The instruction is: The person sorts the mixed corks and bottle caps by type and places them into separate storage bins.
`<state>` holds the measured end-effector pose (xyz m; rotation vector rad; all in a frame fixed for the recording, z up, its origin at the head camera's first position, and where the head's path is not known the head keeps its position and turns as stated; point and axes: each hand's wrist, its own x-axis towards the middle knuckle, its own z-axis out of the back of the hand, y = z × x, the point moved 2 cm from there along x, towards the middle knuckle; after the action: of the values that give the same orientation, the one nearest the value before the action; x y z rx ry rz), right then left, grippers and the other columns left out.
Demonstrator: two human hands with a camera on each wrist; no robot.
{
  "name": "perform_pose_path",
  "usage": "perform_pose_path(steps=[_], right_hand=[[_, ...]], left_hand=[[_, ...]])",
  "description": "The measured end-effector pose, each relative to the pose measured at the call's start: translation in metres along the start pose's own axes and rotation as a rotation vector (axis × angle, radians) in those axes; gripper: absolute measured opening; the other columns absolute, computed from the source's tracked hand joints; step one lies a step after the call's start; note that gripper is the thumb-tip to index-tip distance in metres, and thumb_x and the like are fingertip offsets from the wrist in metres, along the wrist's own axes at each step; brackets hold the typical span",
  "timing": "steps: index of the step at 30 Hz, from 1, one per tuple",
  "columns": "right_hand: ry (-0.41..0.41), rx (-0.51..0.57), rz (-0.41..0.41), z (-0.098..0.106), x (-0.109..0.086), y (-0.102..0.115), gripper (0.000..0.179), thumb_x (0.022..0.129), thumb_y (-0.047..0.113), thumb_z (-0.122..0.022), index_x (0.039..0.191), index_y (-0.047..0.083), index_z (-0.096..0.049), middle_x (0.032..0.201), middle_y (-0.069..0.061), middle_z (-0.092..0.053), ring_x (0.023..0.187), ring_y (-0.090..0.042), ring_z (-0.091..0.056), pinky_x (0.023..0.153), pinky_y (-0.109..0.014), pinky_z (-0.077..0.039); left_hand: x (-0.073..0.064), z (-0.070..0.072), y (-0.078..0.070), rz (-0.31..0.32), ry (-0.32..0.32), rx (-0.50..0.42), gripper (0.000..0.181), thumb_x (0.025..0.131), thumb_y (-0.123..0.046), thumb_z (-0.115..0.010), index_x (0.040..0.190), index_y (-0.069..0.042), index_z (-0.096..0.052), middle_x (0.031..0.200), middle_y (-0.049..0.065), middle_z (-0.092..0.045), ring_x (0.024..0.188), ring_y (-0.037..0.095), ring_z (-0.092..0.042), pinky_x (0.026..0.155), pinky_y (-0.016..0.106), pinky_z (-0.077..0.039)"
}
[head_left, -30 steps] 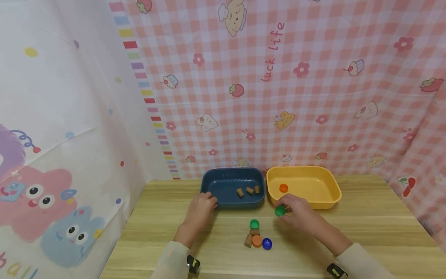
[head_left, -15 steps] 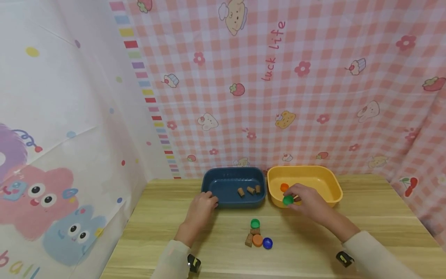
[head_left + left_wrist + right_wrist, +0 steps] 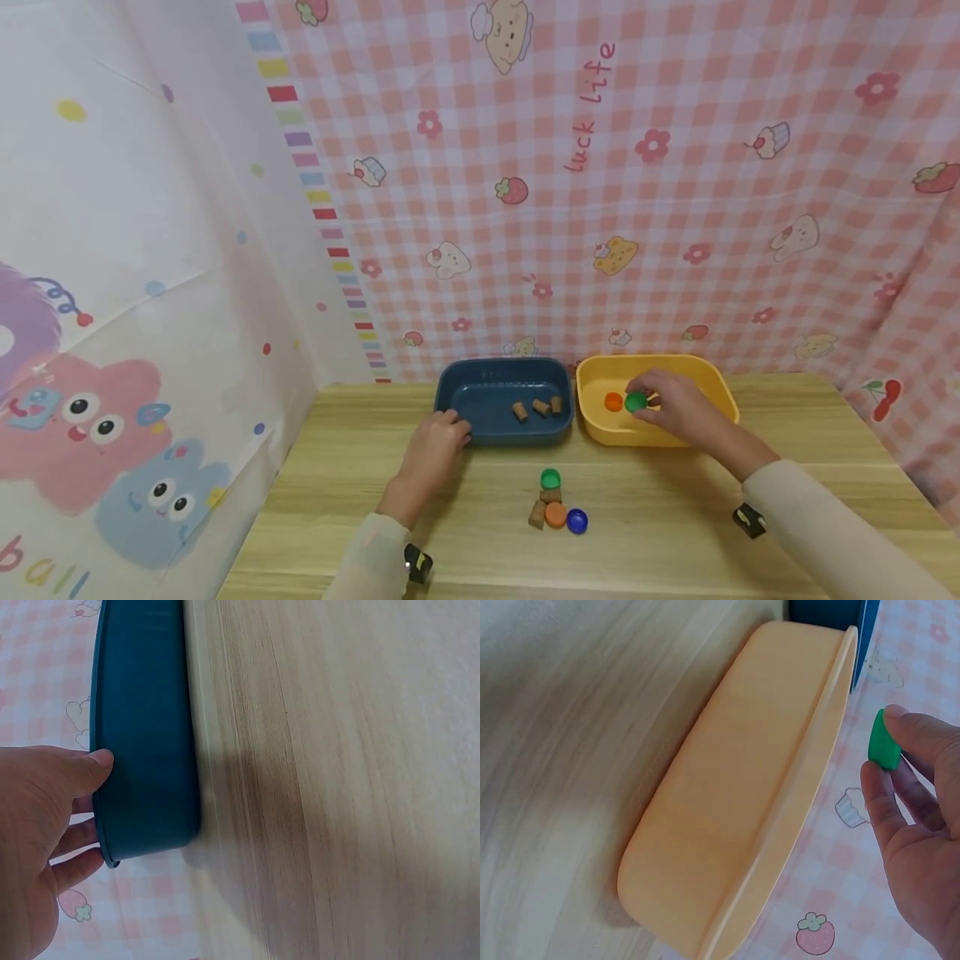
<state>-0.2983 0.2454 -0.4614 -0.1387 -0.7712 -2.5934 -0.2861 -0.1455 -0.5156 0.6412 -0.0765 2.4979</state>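
A pale wooden table (image 3: 810, 475) stands before a pink checked cloth (image 3: 570, 217). On it, side by side, sit a yellow tray (image 3: 622, 432) and, to its left, a dark blue tray (image 3: 504, 440); both look stiff, light and smooth, best held by the rim. The person's left hand (image 3: 433, 446) grips the blue tray's rim near its front left corner. The right hand (image 3: 678, 408), well apart, pinches a green cap (image 3: 636, 402) between thumb and fingertips above the yellow tray. The cap appears to be light, firm plastic, perhaps slippery, unlikely to break, and easiest to take by opposite edges. An orange cap (image 3: 613, 402) lies in the yellow tray; three small corks (image 3: 521, 412) lie in the blue one. Nearer, on the table, cluster a second green cap (image 3: 551, 478), another orange cap (image 3: 556, 515), a blue cap (image 3: 577, 522) and two more corks (image 3: 537, 514).
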Motion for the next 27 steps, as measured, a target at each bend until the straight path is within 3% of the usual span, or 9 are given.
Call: perform_pose_path(steps=[17,27], right_hand=[[0.17,-0.043,-0.114,0.004,0.036,-0.022,0.03,0.089,-0.001,-0.078,0.117,-0.005,-0.07,0.109,-0.015,-0.072,0.096,-0.028,-0.068,0.088,-0.046,-0.06],[0.185,-0.097,-0.085,0.001,0.047,-0.039,0.03,0.088,0.001,-0.079,0.116,-0.005,-0.071,0.109,-0.016,-0.072,0.093,-0.027,-0.066,0.089,-0.048,-0.059]], left_hand=[[0.0,0.0,-0.001,-0.005,-0.018,-0.001,0.009,0.086,-0.014,-0.084,0.083,-0.011,-0.076,0.076,0.003,-0.062,0.068,0.022,-0.061,0.067,0.035,-0.056],[0.001,0.001,-0.001,0.006,0.0,-0.004,0.008,0.087,-0.014,-0.083,0.083,-0.012,-0.076,0.076,0.003,-0.062,0.069,0.022,-0.061,0.068,0.035,-0.056]])
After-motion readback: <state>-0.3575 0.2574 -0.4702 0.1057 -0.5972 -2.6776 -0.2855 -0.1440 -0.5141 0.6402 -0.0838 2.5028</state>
